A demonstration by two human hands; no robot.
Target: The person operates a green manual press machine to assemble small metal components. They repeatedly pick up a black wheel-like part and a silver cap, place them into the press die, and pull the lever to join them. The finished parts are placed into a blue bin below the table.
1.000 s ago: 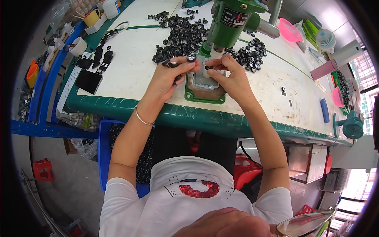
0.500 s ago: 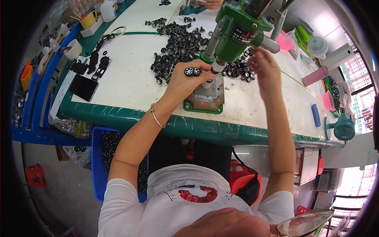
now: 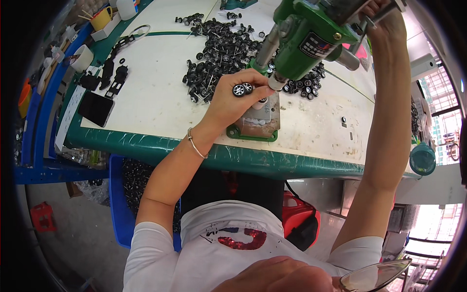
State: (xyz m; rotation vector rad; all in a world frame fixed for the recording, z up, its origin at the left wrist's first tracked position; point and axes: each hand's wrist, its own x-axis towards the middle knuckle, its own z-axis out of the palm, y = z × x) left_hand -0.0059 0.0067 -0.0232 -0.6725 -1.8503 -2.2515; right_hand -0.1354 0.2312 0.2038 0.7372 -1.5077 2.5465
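My left hand (image 3: 236, 100) is closed around small black toy wheels (image 3: 239, 90) with silver spokes; its thumb and fingertips reach under the spindle tip (image 3: 277, 82) of a green bench press (image 3: 304, 46). A small white piece stands on the press's metal base plate (image 3: 260, 121), just below these fingertips. What the fingertips pinch is mostly hidden. Up at the top right, my right hand (image 3: 384, 24) is closed on the metal lever (image 3: 368, 25) of the press. Behind my left hand lies a heap of toy wheels on thin axles (image 3: 221, 56).
More loose wheels (image 3: 306, 87) lie right of the press. A black phone-like slab (image 3: 96, 108) and black plastic parts (image 3: 116, 80) rest at the table's left. A blue bin (image 3: 116, 204) of small dark parts stands below the table's green edge (image 3: 165, 151). At right is a small green fan (image 3: 422, 158).
My right hand has moved up and right from beside the press to its lever and closed on it. My left hand stays by the spindle, still holding the wheels.
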